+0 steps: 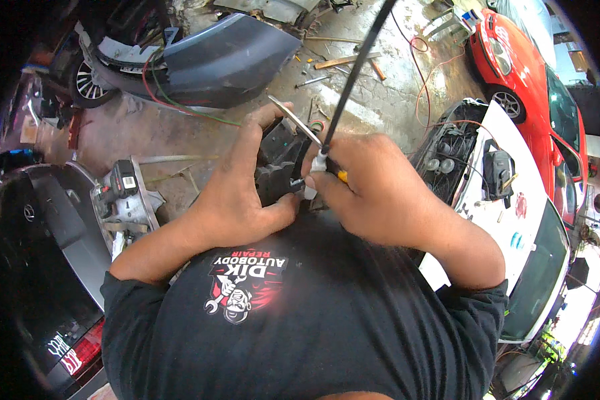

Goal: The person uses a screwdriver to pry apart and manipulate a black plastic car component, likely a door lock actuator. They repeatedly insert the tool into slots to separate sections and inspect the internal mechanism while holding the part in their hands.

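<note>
My left hand is closed around a black moulded plastic part in front of my chest, thumb below it and fingers over its far side. Against that part's right side, my right hand pinches a small white piece between thumb and fingers. From this pinch a long, thin black rod runs up and out of the picture. A flat metal bar slants from the same spot towards my left fingertips. Something yellow peeks out under my right fingers; the rest of it is hidden.
A grey car fender lies ahead on the left. At my left are a stand bearing a cordless tool and a dark car. A white car bonnet and a red car stand right. Hoses and tools litter the floor.
</note>
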Available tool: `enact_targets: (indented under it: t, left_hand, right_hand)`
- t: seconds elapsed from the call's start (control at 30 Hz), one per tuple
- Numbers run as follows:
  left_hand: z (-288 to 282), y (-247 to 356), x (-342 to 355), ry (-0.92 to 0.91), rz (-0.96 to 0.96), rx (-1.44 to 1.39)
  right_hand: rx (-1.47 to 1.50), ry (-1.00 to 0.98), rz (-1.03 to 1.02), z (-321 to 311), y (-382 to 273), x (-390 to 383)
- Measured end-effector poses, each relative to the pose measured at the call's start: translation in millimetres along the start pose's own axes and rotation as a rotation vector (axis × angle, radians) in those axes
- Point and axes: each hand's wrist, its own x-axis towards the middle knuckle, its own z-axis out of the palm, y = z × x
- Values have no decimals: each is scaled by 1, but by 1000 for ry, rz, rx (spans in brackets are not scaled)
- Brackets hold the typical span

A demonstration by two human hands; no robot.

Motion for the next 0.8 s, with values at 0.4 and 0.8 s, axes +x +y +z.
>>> enact_targets:
  t: [0.4,0.8]
  left_hand:
    - [3,-2,-4,59,-51,5]
    - [4,-2,-6,80,2,57]
  right_hand:
    - [514,-24,291,6,3,-5]
    - [797,217,353,23,11,-14]
